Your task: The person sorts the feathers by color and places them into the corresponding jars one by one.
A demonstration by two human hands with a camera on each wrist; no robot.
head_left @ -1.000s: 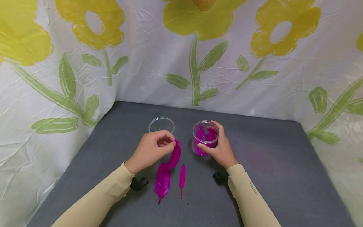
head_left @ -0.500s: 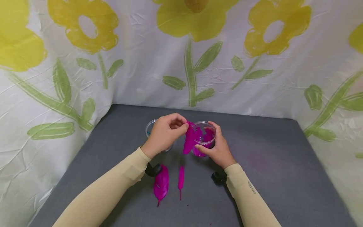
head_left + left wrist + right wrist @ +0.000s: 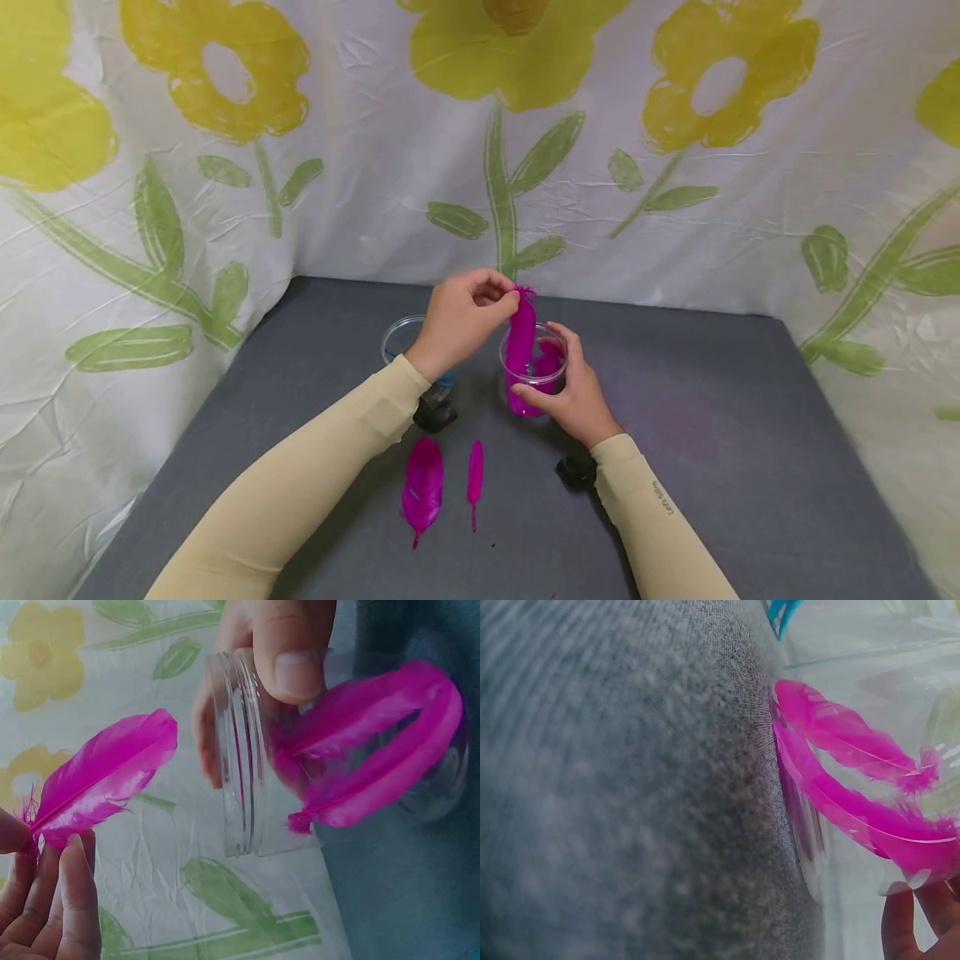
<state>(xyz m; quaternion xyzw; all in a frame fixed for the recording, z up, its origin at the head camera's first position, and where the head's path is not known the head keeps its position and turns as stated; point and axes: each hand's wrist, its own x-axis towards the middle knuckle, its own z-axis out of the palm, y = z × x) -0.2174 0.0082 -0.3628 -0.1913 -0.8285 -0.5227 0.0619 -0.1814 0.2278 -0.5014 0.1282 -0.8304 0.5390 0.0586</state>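
My left hand [image 3: 467,315] pinches a magenta feather [image 3: 522,333] by its tufted end. The feather hangs over the mouth of a clear plastic jar [image 3: 564,360], and in the left wrist view [image 3: 105,776] its broad tip points toward the rim, apart from it. Around the jar's right side, my right hand [image 3: 583,396] grips with thumb in front and fingers behind. Inside the jar stand two bent magenta feathers [image 3: 405,776]. Nearer me on the table lie a wide magenta feather [image 3: 423,483] and a thin one [image 3: 476,473].
A second clear container [image 3: 394,336] with something blue in it stands left of the jar, partly hidden by my left arm. The dark grey tabletop [image 3: 720,500] ends at a white cloth [image 3: 360,208] printed with yellow flowers.
My left hand has carried the feather up and to the right, from near the table to above the jar's mouth. My right hand keeps its hold on the jar.
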